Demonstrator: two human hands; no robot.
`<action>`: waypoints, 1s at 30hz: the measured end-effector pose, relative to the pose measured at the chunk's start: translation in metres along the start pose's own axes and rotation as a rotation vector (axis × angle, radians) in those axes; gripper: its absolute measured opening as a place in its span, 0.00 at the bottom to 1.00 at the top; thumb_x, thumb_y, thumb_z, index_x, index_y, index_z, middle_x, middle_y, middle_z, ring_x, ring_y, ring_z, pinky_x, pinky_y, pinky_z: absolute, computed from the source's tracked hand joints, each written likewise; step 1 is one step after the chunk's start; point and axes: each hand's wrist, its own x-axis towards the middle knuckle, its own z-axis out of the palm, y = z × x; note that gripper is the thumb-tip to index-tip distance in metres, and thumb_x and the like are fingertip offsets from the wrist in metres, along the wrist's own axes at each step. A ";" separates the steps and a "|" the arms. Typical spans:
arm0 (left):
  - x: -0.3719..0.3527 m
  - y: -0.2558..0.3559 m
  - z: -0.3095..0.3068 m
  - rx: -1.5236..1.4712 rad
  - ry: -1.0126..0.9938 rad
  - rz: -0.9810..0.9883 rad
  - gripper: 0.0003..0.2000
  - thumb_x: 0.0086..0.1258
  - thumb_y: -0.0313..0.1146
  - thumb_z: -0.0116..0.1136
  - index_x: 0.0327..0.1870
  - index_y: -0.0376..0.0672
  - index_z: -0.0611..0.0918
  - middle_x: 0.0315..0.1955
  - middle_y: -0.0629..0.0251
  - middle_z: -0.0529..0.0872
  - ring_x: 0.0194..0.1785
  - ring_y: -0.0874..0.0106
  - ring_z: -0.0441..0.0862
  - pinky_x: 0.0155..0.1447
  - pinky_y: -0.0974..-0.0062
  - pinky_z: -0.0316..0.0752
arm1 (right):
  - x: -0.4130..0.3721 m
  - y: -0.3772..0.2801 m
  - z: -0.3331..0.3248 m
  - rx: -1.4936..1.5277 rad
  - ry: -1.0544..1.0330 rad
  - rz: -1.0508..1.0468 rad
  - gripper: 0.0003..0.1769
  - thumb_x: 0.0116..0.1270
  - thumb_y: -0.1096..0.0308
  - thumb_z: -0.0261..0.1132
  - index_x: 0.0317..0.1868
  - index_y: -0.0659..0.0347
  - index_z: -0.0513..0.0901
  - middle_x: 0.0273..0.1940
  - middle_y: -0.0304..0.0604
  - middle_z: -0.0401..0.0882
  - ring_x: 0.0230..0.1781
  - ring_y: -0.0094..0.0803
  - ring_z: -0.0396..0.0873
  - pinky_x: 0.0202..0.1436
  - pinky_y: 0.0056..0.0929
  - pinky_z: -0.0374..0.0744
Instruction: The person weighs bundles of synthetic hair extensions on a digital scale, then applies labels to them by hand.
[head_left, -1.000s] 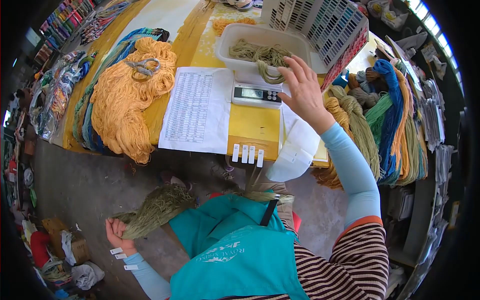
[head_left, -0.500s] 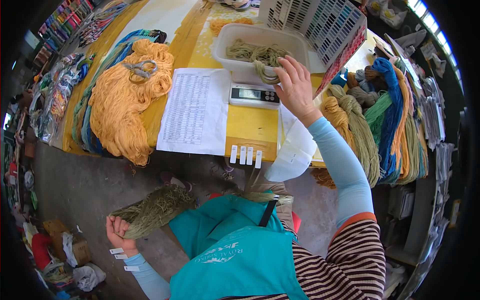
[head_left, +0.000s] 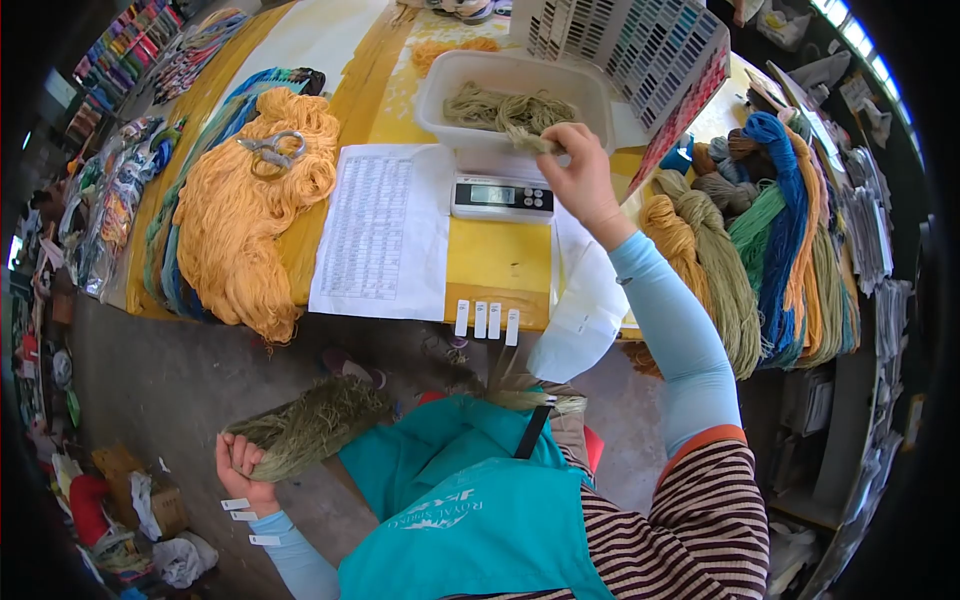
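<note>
My left hand (head_left: 242, 462) is wrapped round one end of a loose olive-green yarn hank (head_left: 320, 425), held low beside the teal apron (head_left: 470, 520). Above the table, my right hand (head_left: 580, 172) pinches a strand of the olive yarn (head_left: 510, 108) at the front right rim of a white plastic tub (head_left: 440, 95). The rest of that yarn lies inside the tub. Directly in front of the tub is a digital scale (head_left: 503, 198) with a lit display, its digits too small to read surely.
A printed sheet (head_left: 380, 230) lies left of the scale. Farther left, scissors (head_left: 270, 152) rest on orange yarn (head_left: 245, 220). A colour chart (head_left: 650, 60) stands behind the tub. Coloured hanks (head_left: 770, 230) hang at the right. White tags (head_left: 488, 320) are at the table's front edge.
My right hand has closed on the olive strand and lifted it at the tub's rim; before, its fingers were spread over it. My left hand still holds the hank.
</note>
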 end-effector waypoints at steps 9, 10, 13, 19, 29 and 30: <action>0.005 -0.004 0.011 0.050 0.020 -0.001 0.12 0.82 0.39 0.45 0.36 0.45 0.74 0.15 0.77 0.57 0.15 0.83 0.52 0.26 0.80 0.62 | 0.034 -0.017 -0.039 1.166 -0.225 0.644 0.17 0.75 0.65 0.49 0.48 0.69 0.79 0.45 0.48 0.84 0.46 0.36 0.83 0.61 0.35 0.77; 0.005 -0.004 0.011 0.051 0.017 -0.001 0.12 0.82 0.39 0.45 0.36 0.45 0.74 0.15 0.77 0.57 0.15 0.83 0.52 0.26 0.80 0.62 | 0.035 -0.015 -0.040 1.200 -0.248 0.661 0.17 0.75 0.66 0.48 0.50 0.69 0.78 0.47 0.49 0.84 0.47 0.37 0.83 0.62 0.37 0.77; 0.006 -0.004 0.011 0.065 0.034 0.007 0.11 0.81 0.38 0.45 0.36 0.45 0.75 0.15 0.78 0.57 0.15 0.83 0.52 0.26 0.81 0.61 | 0.037 -0.013 -0.040 1.243 -0.277 0.662 0.18 0.75 0.65 0.47 0.51 0.70 0.77 0.49 0.49 0.84 0.49 0.39 0.84 0.63 0.38 0.77; 0.007 -0.006 0.013 0.065 0.033 0.012 0.11 0.81 0.38 0.46 0.36 0.45 0.75 0.15 0.77 0.58 0.15 0.83 0.53 0.26 0.81 0.61 | 0.046 -0.006 -0.034 0.952 -0.274 0.552 0.15 0.72 0.63 0.57 0.49 0.66 0.80 0.44 0.46 0.85 0.46 0.33 0.83 0.55 0.33 0.78; 0.003 -0.007 0.009 0.054 -0.025 -0.005 0.12 0.82 0.38 0.44 0.37 0.44 0.75 0.16 0.76 0.59 0.16 0.82 0.53 0.27 0.80 0.61 | 0.026 -0.007 -0.012 -0.610 -0.103 -0.361 0.06 0.51 0.68 0.67 0.31 0.56 0.81 0.36 0.42 0.82 0.48 0.44 0.78 0.56 0.45 0.75; 0.003 -0.008 0.009 0.045 -0.030 -0.010 0.12 0.82 0.38 0.43 0.37 0.43 0.75 0.16 0.76 0.59 0.16 0.82 0.53 0.27 0.80 0.61 | 0.016 -0.009 -0.011 -0.639 -0.094 -0.423 0.06 0.51 0.68 0.68 0.31 0.56 0.81 0.38 0.40 0.82 0.51 0.42 0.77 0.59 0.46 0.73</action>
